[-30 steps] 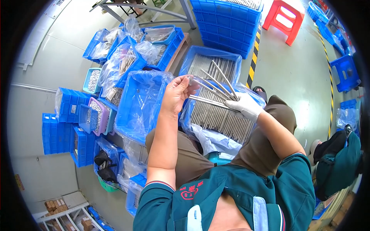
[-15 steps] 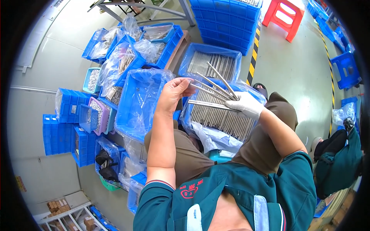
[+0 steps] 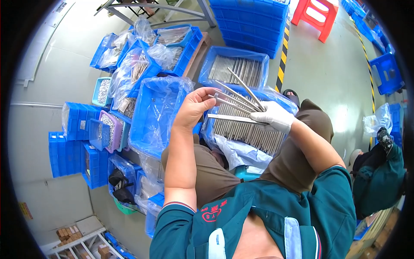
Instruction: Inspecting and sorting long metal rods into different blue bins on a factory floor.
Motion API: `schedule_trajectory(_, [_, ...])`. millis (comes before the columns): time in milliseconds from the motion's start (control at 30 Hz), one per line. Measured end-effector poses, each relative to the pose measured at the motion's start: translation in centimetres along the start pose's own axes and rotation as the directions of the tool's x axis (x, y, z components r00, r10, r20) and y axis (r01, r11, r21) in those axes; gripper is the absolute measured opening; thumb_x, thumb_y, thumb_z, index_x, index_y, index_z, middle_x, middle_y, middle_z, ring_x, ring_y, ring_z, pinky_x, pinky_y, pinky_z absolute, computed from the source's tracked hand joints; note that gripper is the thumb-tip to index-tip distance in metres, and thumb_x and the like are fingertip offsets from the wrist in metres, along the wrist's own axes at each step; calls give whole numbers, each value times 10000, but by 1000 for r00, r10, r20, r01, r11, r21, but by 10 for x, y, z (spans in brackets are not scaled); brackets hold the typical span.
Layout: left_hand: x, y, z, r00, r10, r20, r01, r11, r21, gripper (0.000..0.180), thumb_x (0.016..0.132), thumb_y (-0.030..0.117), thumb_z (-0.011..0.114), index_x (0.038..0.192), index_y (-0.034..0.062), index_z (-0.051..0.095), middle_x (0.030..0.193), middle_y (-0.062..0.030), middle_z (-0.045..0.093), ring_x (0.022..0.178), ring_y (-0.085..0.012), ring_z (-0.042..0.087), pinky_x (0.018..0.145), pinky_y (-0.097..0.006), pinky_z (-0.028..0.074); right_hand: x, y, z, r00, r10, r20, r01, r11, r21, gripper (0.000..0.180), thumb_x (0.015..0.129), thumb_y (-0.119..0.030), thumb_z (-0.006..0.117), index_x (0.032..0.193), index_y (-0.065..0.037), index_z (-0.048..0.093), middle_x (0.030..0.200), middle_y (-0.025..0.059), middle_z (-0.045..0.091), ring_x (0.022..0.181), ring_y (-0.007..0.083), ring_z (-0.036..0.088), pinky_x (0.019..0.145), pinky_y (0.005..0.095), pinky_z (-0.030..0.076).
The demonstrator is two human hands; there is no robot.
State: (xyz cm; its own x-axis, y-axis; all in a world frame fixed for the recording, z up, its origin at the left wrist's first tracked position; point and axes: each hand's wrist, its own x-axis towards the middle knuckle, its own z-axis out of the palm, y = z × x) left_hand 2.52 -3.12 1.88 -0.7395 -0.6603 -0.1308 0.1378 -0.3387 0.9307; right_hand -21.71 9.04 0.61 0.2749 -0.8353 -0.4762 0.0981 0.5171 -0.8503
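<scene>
My right hand (image 3: 276,117), in a white glove, grips several slim metal rods (image 3: 243,87) by one end, so they fan out to the left. My bare left hand (image 3: 192,106) is closed, with thumb and fingertips on the far end of one of these rods. Whether a tiny part sits between those fingertips is too small to make out. Below the hands, a blue crate (image 3: 208,129) lined with clear plastic holds rows of similar rods. Another crate of rods (image 3: 236,69) stands just beyond it.
Left of my arm stands a plastic-lined blue crate (image 3: 151,116). Small baskets of shiny parts (image 3: 104,91) and stacked blue crates (image 3: 77,118) are farther left. Tall blue crates (image 3: 248,26) and a red stool (image 3: 315,17) stand ahead. A co-worker (image 3: 375,181) sits at the right.
The fingers of my left hand have shifted slightly lower and to the right along the rod ends. The fanned rods in my right hand have moved a little left.
</scene>
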Motion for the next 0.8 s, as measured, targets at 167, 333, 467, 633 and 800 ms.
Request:
schedule_trajectory(167, [-5,10,-1,964,87,-250,-2,947,322,275,861,177,636,1061,-9,599,895,-92,668,842,-144,625,799,-265,475,-3,-7,0,1000,5,-8,-6,999,-42,196,881,-246,613,917,-54,599,656,-1,524,552,69,484,503,212,393])
schedule_trajectory(333, [-3,15,-15,906,205,-371,-158,975,154,266,906,258,581,1011,13,590,867,-92,661,817,-177,643,764,-287,496,10,18,-9,997,-19,-70,19,1000,-3,248,885,-284,600,928,-41,614,710,-3,557,581,70,497,518,233,410])
schedule_trajectory(467, [4,-6,-3,964,84,-251,-73,996,52,289,907,255,575,1072,17,571,939,-99,646,860,-208,649,761,-315,510,9,11,-3,995,-66,-76,53,985,-162,278,893,-300,589,961,-33,622,714,1,567,577,59,482,510,224,400])
schedule_trajectory(633, [3,-7,-2,966,31,-256,-26,999,25,285,903,245,586,1073,16,572,943,-91,645,761,-162,652,698,-278,517,10,15,-3,986,-129,-109,87,942,-324,373,898,-370,556,1056,-40,626,707,42,586,557,101,504,525,255,423])
schedule_trajectory(800, [1,-5,4,970,-37,-241,47,998,36,256,893,264,605,1014,38,598,884,-54,659,682,-103,620,596,-226,489,11,20,-5,954,-264,-143,160,851,-501,387,902,-379,541,1066,-38,623,718,69,602,586,124,545,553,274,442])
